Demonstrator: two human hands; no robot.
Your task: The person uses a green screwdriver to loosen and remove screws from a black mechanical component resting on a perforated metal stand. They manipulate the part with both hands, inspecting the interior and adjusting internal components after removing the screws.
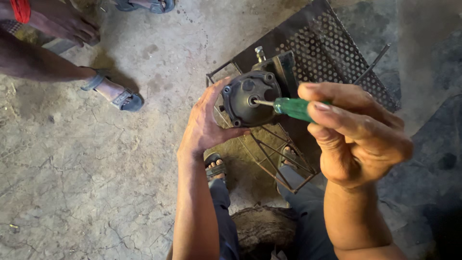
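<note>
Two hands work here, with one screwdriver and one round housing between them. The right hand (358, 135) is nearest the camera, its fingers curled and pinching the green-handled screwdriver (293, 108), whose thin shaft reaches into the centre hole of the housing. The left hand (204, 125) cups the dark round metal housing (250, 98) from the side, fingers wrapped behind it (thumb along the lower edge). The housing is grimy, with small bolt holes round its rim. Behind it stands one perforated metal frame (332, 53) on the cracked concrete floor (86, 183). Farther off, another person's sandalled foot (120, 96).
</note>
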